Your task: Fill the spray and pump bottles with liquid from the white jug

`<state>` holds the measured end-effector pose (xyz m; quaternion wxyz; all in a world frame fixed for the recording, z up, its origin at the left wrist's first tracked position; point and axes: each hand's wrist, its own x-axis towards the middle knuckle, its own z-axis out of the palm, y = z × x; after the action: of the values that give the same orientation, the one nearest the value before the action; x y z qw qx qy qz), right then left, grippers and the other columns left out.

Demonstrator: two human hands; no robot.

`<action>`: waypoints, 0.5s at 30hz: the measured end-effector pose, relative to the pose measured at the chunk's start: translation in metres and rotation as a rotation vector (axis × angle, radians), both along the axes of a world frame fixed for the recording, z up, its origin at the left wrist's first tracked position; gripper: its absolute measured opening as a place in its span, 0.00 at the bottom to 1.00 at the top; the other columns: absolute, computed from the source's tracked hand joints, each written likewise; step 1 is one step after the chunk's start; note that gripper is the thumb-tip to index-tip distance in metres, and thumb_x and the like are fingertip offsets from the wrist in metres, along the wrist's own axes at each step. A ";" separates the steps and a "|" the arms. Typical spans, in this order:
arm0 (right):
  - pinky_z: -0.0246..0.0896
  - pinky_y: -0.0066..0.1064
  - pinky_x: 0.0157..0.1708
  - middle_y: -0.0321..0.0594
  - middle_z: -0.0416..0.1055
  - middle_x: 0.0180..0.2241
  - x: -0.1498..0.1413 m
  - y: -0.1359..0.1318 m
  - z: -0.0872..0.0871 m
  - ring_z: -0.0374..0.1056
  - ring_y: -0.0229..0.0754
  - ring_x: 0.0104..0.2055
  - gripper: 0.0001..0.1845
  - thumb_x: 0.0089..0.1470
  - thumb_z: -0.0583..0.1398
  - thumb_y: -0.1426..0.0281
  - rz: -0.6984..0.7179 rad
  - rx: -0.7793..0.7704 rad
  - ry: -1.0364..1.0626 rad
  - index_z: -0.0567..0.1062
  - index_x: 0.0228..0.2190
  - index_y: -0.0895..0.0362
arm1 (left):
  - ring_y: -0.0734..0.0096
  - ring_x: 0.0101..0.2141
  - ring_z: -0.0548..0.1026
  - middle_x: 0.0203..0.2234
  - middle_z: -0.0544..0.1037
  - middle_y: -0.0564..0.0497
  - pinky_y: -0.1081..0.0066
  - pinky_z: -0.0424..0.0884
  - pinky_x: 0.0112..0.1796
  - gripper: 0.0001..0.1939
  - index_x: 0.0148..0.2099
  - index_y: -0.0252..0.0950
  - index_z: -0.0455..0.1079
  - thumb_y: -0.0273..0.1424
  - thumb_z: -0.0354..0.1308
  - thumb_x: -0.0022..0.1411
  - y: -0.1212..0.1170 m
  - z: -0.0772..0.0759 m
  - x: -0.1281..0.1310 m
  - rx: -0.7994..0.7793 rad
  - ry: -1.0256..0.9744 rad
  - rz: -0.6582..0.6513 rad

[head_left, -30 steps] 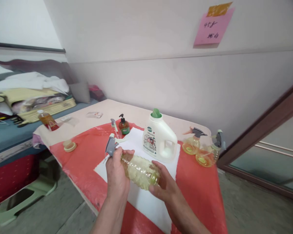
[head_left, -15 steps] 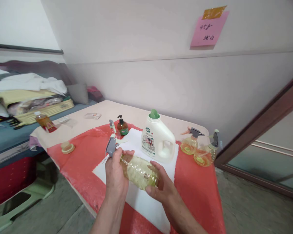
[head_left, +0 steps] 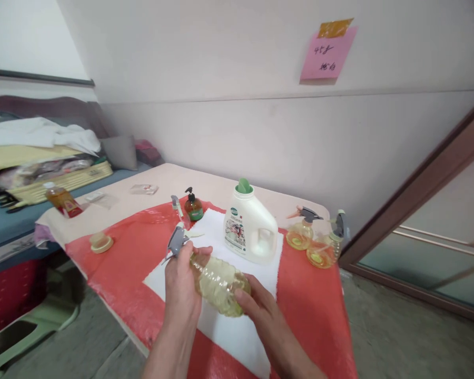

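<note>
A clear yellowish spray bottle (head_left: 219,284) with a grey trigger head lies tilted between my hands, its head up to the left. My left hand (head_left: 181,276) is wrapped round its neck just below the trigger. At the base end, my right hand (head_left: 256,302) grips the bottle with thumb and fingers. Below lies a white cloth (head_left: 237,337) on the red table cover (head_left: 118,268). Behind the bottle stands a large white detergent jug (head_left: 247,226) with a green spout insert and an open handle.
Two spray bottles with yellow liquid (head_left: 322,253) stand at the right. A brown pump bottle (head_left: 194,207) and a clear spray bottle (head_left: 178,210) are behind my left hand. A pale cap (head_left: 101,242) and an amber bottle (head_left: 62,200) are at the left.
The camera view has shifted slightly, moving the table things a little left. My right thumb has moved up onto the side of the spray bottle; both hands still hold it.
</note>
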<state>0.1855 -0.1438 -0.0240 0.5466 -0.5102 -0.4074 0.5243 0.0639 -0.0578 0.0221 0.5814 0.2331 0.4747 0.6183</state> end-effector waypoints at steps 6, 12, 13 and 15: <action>0.49 0.60 0.58 0.51 0.54 0.63 0.000 -0.005 -0.020 0.50 0.63 0.63 0.43 0.49 0.61 0.68 -0.283 0.529 -1.080 0.50 0.63 0.50 | 0.57 0.44 0.75 0.40 0.79 0.42 0.64 0.68 0.43 0.24 0.41 0.35 0.74 0.51 0.54 0.59 -0.029 0.003 0.024 0.039 0.363 0.024; 0.58 0.55 0.48 0.54 0.66 0.51 0.025 0.003 -0.011 0.62 0.60 0.54 0.40 0.51 0.61 0.67 -0.578 0.559 -1.233 0.50 0.62 0.52 | 0.51 0.51 0.71 0.48 0.76 0.41 0.60 0.66 0.49 0.26 0.50 0.38 0.71 0.46 0.62 0.52 -0.065 -0.004 0.056 0.358 0.332 -0.348; 0.59 0.54 0.47 0.51 0.68 0.49 0.033 0.004 -0.005 0.64 0.58 0.51 0.37 0.50 0.62 0.67 -0.606 0.543 -1.162 0.56 0.59 0.51 | 0.50 0.51 0.71 0.49 0.76 0.41 0.59 0.66 0.50 0.27 0.52 0.39 0.71 0.45 0.64 0.51 -0.069 -0.005 0.058 0.410 0.334 -0.412; 0.59 0.51 0.46 0.46 0.71 0.43 0.052 0.005 0.005 0.66 0.55 0.45 0.28 0.47 0.64 0.64 -0.639 0.454 -0.963 0.66 0.50 0.50 | 0.49 0.53 0.70 0.51 0.75 0.42 0.57 0.64 0.52 0.28 0.54 0.41 0.71 0.42 0.64 0.51 -0.071 -0.006 0.059 0.492 0.375 -0.465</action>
<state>0.2380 -0.1384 -0.0190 0.5263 -0.6572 -0.5369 -0.0543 0.1225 -0.1292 0.0161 0.5356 0.5761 0.3448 0.5121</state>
